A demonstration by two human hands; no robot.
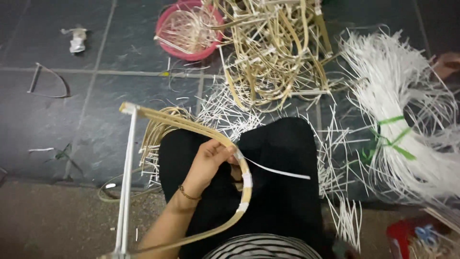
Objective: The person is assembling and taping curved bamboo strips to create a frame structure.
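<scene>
Bent cane bow [191,125], a D-shaped frame of flat split cane closed by a straight white rod [126,177], is held across the lap over black trousers [282,192], so that the curved part sits close under the eyes and the rod side hangs out to the left, clear of the knees. The left hand [207,163] is closed around the curve near its middle, fingers wrapped over the strips, which keeps the layered cane pressed together where white bindings [247,181] are set along it. A white plastic strip [278,171] runs from that grip out to the right, drawn level and taut. Only a small part of what seems to be the right hand shows at the bindings, behind the cane; whether it is clenched or slack cannot be told.

Supplies are laid within arm's reach on the dark tiled floor [57,110]: a large bundle of white strips [407,120] tied with green tape to the right, a heap of finished cane bows [273,48] ahead, a pink basin [189,29] of offcuts beside it, and short white trimmings [220,110] scattered about the knees.
</scene>
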